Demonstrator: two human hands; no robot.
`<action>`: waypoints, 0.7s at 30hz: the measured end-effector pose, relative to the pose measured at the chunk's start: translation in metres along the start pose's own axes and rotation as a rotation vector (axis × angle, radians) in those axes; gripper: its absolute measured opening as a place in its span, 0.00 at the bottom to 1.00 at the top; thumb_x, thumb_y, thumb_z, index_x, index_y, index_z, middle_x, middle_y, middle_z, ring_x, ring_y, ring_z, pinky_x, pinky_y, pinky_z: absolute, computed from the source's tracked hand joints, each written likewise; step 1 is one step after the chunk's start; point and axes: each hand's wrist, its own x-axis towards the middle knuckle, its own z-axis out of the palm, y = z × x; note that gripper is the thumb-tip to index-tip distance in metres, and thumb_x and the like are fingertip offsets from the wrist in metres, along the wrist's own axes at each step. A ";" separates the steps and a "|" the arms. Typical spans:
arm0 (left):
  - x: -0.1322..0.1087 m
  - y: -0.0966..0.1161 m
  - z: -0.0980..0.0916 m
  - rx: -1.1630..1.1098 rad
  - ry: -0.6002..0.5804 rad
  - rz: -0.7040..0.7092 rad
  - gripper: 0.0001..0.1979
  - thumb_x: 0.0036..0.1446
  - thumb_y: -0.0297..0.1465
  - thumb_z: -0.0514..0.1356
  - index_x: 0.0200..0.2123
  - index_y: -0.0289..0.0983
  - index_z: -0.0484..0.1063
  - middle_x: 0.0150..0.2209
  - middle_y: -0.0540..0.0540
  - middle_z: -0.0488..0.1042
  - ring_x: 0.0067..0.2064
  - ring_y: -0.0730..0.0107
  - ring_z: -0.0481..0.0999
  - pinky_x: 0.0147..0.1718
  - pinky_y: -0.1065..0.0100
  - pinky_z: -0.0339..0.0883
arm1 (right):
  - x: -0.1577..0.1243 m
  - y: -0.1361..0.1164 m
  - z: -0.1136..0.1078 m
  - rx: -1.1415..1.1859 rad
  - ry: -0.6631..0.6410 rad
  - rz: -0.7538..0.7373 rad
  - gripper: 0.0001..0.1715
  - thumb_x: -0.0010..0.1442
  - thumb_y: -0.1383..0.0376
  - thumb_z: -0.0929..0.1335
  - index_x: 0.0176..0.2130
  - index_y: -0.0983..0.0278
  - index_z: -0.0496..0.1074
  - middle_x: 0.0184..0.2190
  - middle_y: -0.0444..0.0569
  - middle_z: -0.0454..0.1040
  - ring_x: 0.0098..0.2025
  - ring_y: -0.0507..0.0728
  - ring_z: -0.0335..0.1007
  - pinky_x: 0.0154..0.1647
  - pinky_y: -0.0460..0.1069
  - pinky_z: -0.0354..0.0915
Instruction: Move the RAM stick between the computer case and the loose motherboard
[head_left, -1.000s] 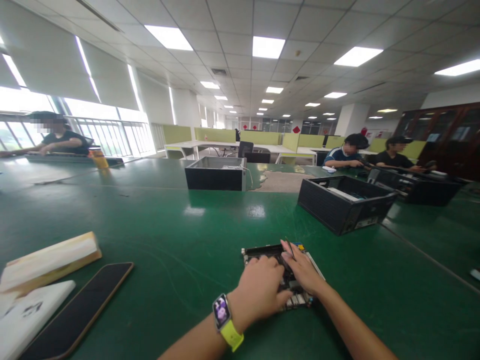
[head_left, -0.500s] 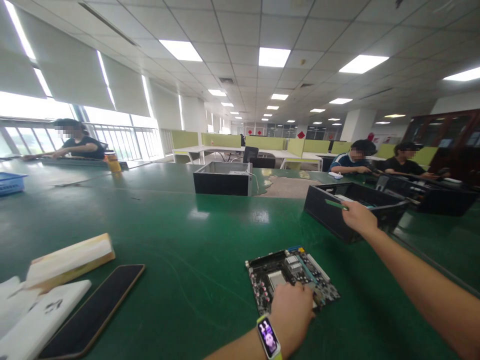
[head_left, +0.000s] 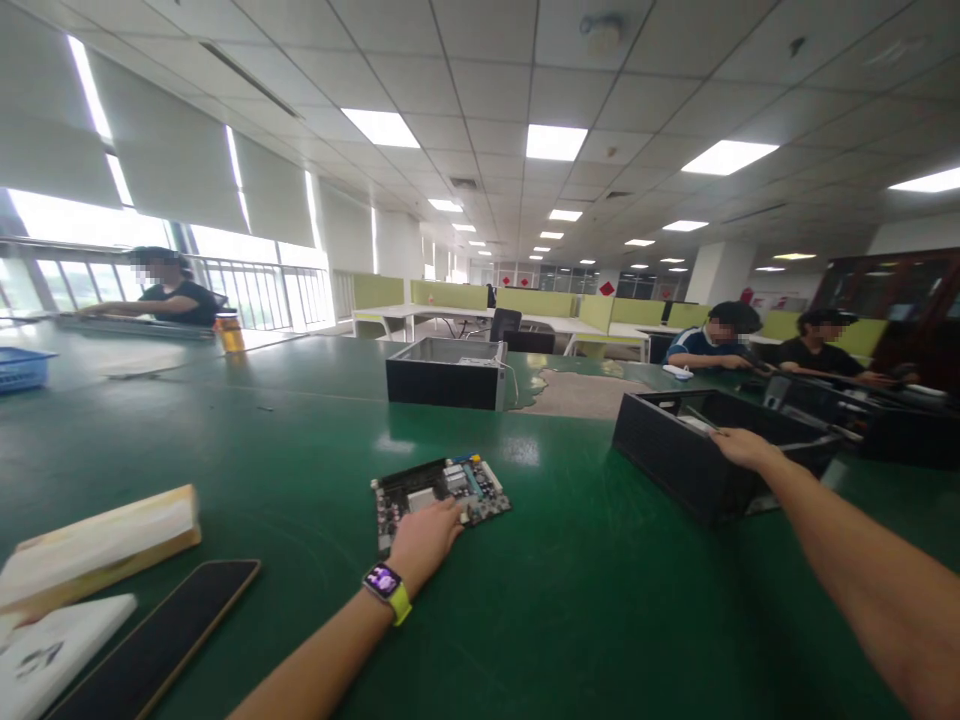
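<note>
My left hand (head_left: pixel 426 535), with a watch (head_left: pixel 384 583) on its wrist, grips the near edge of a motherboard (head_left: pixel 472 487) on the green table (head_left: pixel 570 600). The board's far side looks slightly raised, its parts facing up. Over the near side of an open black computer case (head_left: pixel 667 455) at the right is my right hand (head_left: pixel 742 447), its fingers closed on a thin strip that points into the case. Part of the strip is hard to make out against the case interior.
A phone (head_left: pixel 161 640), a white box (head_left: pixel 60 650) and a tissue pack (head_left: pixel 105 540) lie at the left. Another case (head_left: pixel 442 380) stands at the middle back. A blue basket (head_left: pixel 26 368) sits far left. Three people sit around the far sides.
My left hand and the motherboard have moved left and away from me. My right hand has shifted right with the strip, which now reaches over the case opening.
</note>
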 end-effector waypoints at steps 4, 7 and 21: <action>0.008 -0.079 -0.002 0.070 0.066 -0.149 0.17 0.60 0.32 0.46 0.49 0.43 0.68 0.53 0.42 0.70 0.52 0.57 0.69 0.46 0.57 0.63 | -0.006 0.000 -0.002 -0.075 -0.146 0.058 0.27 0.58 0.52 0.61 0.48 0.62 0.75 0.48 0.62 0.72 0.46 0.71 0.70 0.44 0.62 0.61; 0.011 -0.125 -0.003 0.098 0.073 -0.274 0.20 0.60 0.30 0.44 0.51 0.41 0.67 0.56 0.41 0.67 0.55 0.54 0.66 0.50 0.52 0.58 | -0.026 -0.006 -0.008 -0.117 -0.175 0.048 0.32 0.59 0.48 0.56 0.50 0.62 0.73 0.48 0.61 0.73 0.49 0.69 0.68 0.46 0.59 0.61; 0.048 0.067 -0.069 -0.270 0.372 0.270 0.22 0.60 0.44 0.49 0.56 0.46 0.63 0.62 0.48 0.58 0.62 0.61 0.54 0.59 0.57 0.48 | -0.238 -0.160 -0.053 -0.123 -0.067 -0.498 0.23 0.61 0.56 0.58 0.50 0.54 0.72 0.38 0.53 0.75 0.39 0.62 0.68 0.40 0.54 0.58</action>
